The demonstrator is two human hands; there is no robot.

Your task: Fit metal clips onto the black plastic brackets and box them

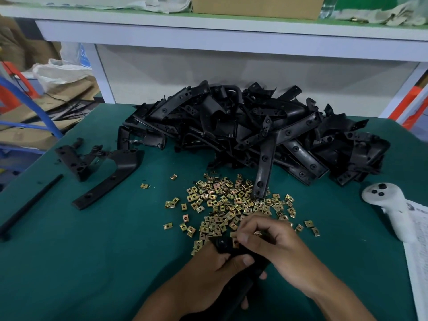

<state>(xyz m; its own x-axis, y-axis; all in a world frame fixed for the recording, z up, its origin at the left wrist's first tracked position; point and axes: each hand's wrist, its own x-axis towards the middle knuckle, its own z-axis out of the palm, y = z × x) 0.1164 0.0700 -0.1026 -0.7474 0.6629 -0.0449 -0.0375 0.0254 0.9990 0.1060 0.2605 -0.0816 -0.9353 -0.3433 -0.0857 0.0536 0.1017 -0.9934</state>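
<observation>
We see a green surface (92, 251) carrying a big heap of black plastic brackets (254, 128) at its far side. Just in front of the heap lies a spread of small brass-coloured metal clips (231, 205), one bracket reaching down into them. To the left lie two loose brackets (108, 172) and a thin black rod (30, 205). At the right edge rest a white controller (389, 209) and a printed sheet (419, 251).
</observation>
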